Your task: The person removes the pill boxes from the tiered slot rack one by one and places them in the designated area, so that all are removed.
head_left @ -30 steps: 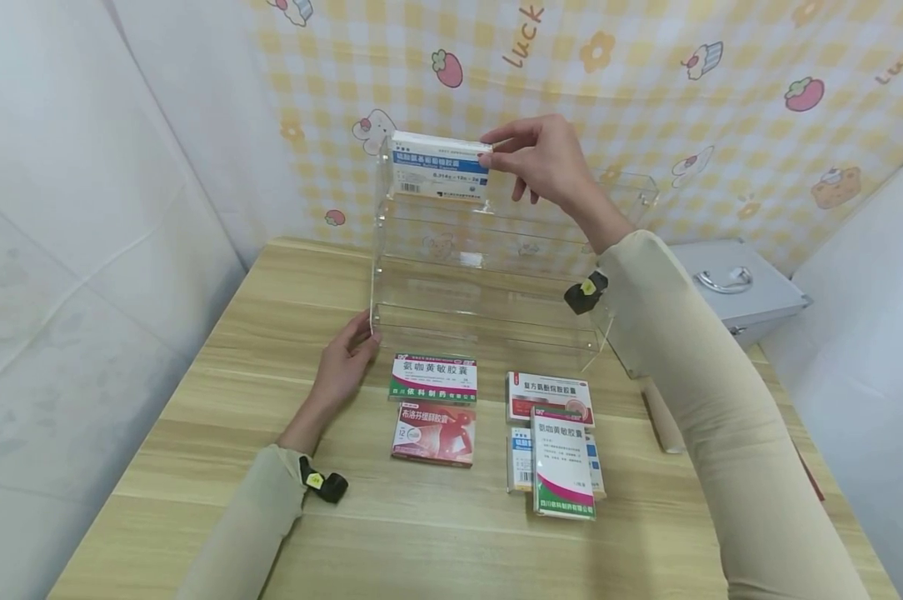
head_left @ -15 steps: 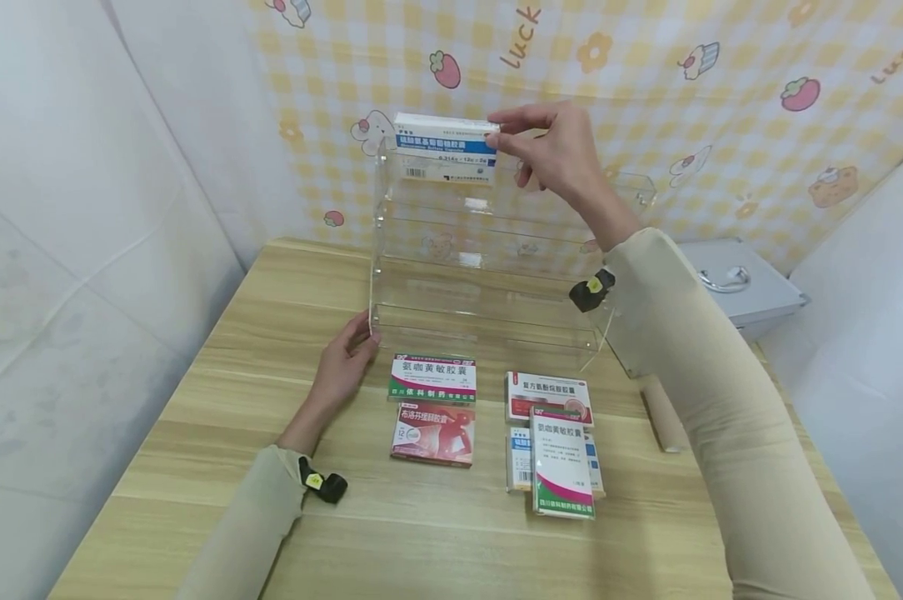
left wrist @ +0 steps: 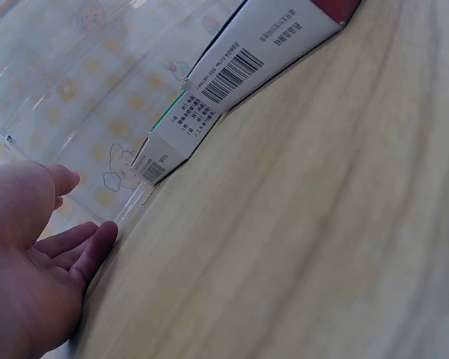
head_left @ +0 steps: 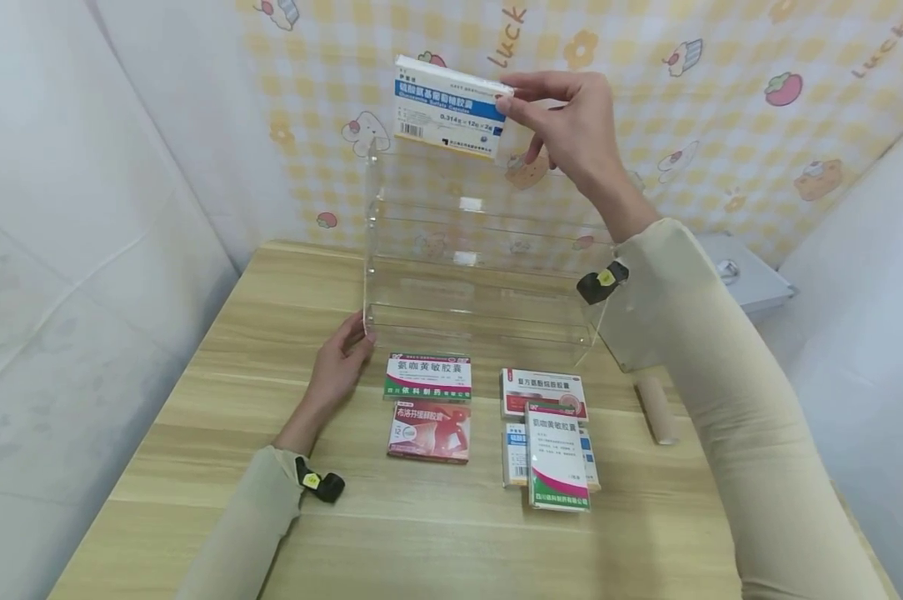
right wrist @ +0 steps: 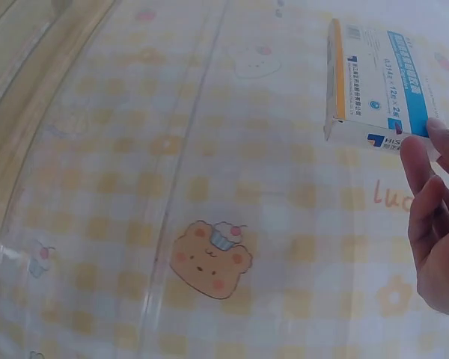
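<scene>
My right hand (head_left: 575, 125) pinches one end of a white-and-blue medicine box (head_left: 451, 107) between thumb and fingers. The box tilts slightly and is raised above the top tier of a clear acrylic display rack (head_left: 481, 287). In the right wrist view the same medicine box (right wrist: 378, 86) is held by its corner, apart from the rack. At the rack's lower left edge, my left hand (head_left: 341, 358) holds the side panel, thumb in front and some fingers partly hidden. The left wrist view has that hand (left wrist: 41, 254) low against the wooden table.
Before the rack lie a green-and-white box (head_left: 429, 377) and a red box (head_left: 429, 431). To their right, a white-and-red box (head_left: 537, 392) and another green-and-white box (head_left: 558, 458) lie, the latter covering a blue-and-white one. A silver case (head_left: 751, 275) stands back right, near a cardboard-coloured tube (head_left: 656, 408).
My right hand has lifted the white-and-blue medicine box up from the rack's top tier, tilting it. My left hand stays at the rack's edge. The head view has shifted slightly.
</scene>
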A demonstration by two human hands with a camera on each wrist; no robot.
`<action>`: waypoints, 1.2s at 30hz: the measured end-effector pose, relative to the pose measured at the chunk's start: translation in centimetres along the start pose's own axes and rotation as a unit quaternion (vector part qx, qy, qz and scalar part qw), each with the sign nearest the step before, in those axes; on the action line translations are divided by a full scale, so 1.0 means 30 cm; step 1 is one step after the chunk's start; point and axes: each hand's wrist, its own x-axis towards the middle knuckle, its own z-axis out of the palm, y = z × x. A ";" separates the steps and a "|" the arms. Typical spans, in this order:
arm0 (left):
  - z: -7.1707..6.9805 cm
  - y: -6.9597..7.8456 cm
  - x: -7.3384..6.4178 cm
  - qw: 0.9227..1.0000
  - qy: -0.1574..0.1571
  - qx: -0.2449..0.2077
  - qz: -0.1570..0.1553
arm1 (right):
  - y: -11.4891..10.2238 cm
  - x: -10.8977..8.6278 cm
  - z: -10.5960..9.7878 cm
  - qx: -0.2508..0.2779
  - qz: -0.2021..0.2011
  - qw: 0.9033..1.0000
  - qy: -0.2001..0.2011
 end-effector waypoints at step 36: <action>-0.029 -0.016 0.029 1.000 0.009 0.018 -0.001 | -0.002 -0.186 -0.006 0.055 0.060 0.994 -0.071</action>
